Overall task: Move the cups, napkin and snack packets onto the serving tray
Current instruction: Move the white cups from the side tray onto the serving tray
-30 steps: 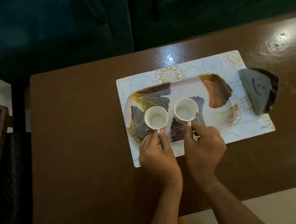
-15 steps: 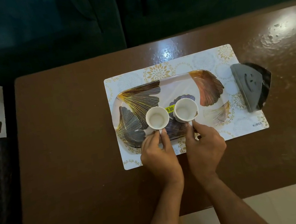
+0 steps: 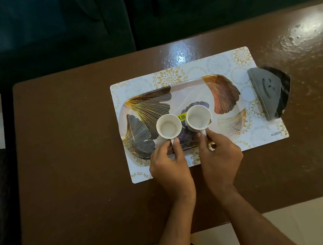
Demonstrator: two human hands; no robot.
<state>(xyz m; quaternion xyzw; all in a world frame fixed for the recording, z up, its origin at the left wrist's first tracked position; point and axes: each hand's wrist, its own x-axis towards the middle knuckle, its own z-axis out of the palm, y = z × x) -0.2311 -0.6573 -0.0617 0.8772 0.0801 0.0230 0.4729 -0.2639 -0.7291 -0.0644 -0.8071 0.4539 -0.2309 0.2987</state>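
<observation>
Cups: two white cups, the left cup (image 3: 168, 129) and the right cup (image 3: 198, 118), stand side by side on the tray (image 3: 191, 92), near its front edge. The left hand (image 3: 171, 169) pinches the left cup's handle with its fingers (image 3: 176, 145); the right hand (image 3: 218, 159) pinches the right cup's handle. The cups seem placed, though not yet let go. No napkin or snack packets can be made out, so those look still to come. The tray lies on a patterned mat (image 3: 221, 63) on the brown surface (image 3: 71, 149). A grey holder (image 3: 266, 93) sits at the mat's right edge. The tray's right half is bare, with room for more.
</observation>
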